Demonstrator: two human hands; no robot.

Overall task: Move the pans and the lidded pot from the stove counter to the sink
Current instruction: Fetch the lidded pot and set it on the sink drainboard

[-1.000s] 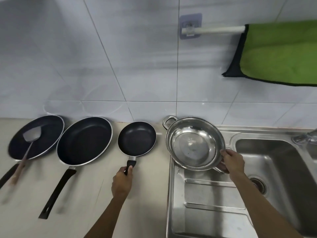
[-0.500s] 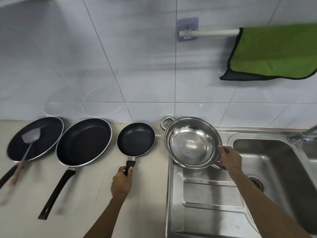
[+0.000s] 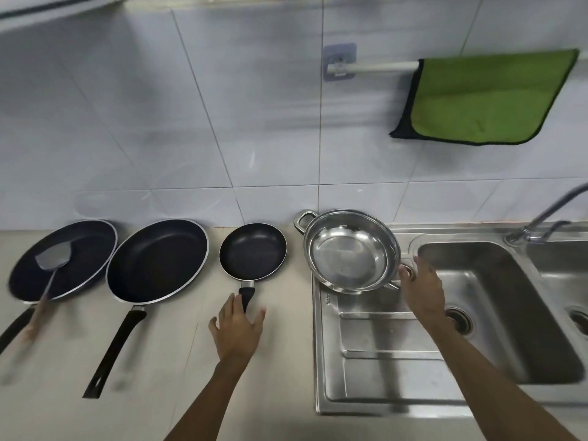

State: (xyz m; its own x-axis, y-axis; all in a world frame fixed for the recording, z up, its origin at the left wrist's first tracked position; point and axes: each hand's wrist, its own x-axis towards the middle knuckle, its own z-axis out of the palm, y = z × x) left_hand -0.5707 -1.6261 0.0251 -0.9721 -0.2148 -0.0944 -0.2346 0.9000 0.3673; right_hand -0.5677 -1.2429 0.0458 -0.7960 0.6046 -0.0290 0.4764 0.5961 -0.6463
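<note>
The left hand point(image 3: 237, 326) lies flat with its grip spread, fingers fanned over the near end of the black handle of the small black non-stick frying pan point(image 3: 253, 250); the handle's tip is hidden beneath the palm, and whether skin touches it cannot be told. That pan sits on the beige tabletop point(image 3: 280, 361) just beyond the fingertips. Out to the side of that grip away from the sink stands a large black frying pan with a pale rim point(image 3: 157, 261), its long black handle pointing toward the person, and past it a second dark frying pan point(image 3: 63, 259) blurred at the frame's edge, its handle cut off, with a grey metal spatula point(image 3: 52, 259) resting in it. The right hand point(image 3: 421, 289) is also opened, fingers loose beside the near side handle of the shiny stainless-steel two-handled pan point(image 3: 351, 251); that handle is partly covered by the fingers, so contact is unclear. The steel pan sits at the far corner of the stainless-steel sink unit point(image 3: 381, 377), on its drainboard, with the basin just past the right grip. A green cloth point(image 3: 486, 100) hangs on the wall rail above.
</note>
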